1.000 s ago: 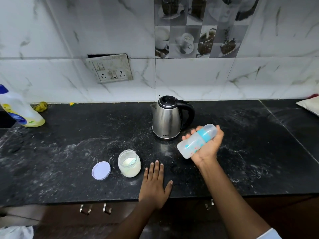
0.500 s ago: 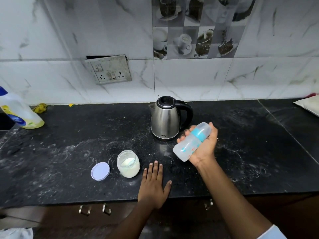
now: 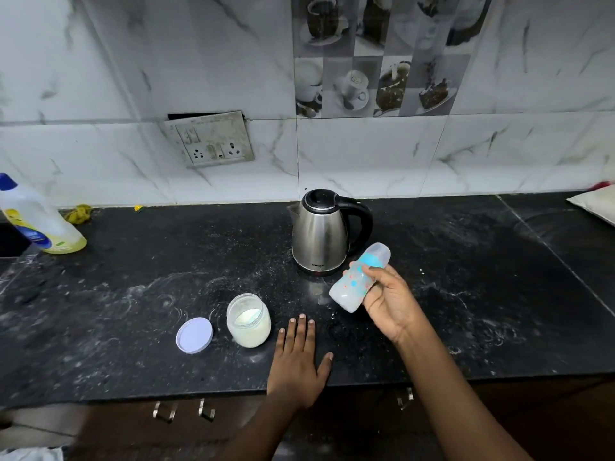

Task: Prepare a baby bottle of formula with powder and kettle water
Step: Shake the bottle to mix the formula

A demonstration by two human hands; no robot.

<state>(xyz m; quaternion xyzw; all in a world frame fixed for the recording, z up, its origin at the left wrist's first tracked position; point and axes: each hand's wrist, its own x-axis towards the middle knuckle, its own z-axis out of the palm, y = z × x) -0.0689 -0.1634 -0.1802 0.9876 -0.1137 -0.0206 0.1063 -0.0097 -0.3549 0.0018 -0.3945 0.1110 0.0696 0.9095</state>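
1. The capped, translucent baby bottle with its blue collar and coloured dots (image 3: 357, 279) is held tilted above the black speckled stone table (image 3: 133, 284), cap toward 1 o'clock, base toward 7 o'clock. It appears closed and cloudy inside. The step in hand is judged to be mixing by shaking.
2. To do this step well, the collar should be confirmed tight before any vigorous motion. The grip belongs around the body, not the cap. The bottle should stay clear of the stainless steel electric kettle with black handle (image 3: 321, 232), which stands just beside it at 11 o'clock.
3. Right hand (image 3: 387, 302): curled closed around the bottle's body, fingers wrapped over the near side, thumb not clearly visible.
4. Left hand (image 3: 298, 359): fully open, palm down, fingers spread flat on the table near the front edge. It holds nothing.
5. The open clear jar of pale powder (image 3: 248, 321) stands just beside the left hand at 10 o'clock. Its round white lid (image 3: 194, 335) lies flat at the jar's 9 o'clock, close by but apart.
6. Risk noted: leakage if the collar is loose.
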